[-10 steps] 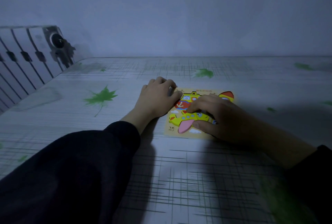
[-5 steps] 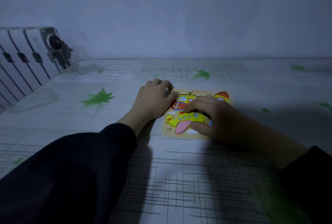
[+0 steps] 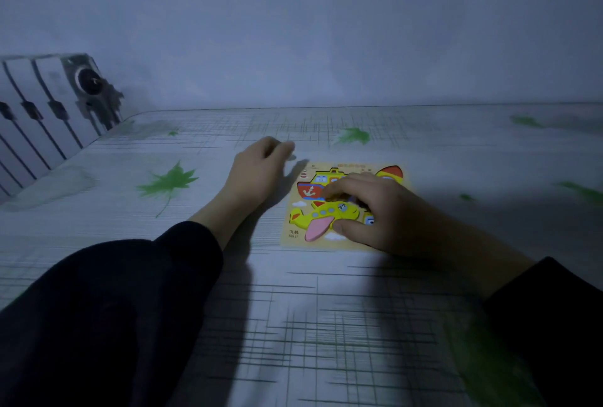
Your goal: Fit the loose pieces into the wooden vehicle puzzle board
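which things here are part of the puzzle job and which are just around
Part of the job:
puzzle board
yellow plane piece
red boat piece
right hand, resting on the board
left hand, off the board to its left

Just around:
leaf-print table cover
white radiator
wall

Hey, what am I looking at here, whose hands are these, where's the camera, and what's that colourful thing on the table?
There is no machine. A person wears a camera on the head, looking forward and down at their own two bare hands. On the leaf-patterned table cover lies a wooden puzzle board with vehicle shapes: a yellow airplane piece and a boat piece. The right hand rests on the board, fingers by the airplane. The left hand is beside the board, off it. Whether either hand holds anything is unclear.
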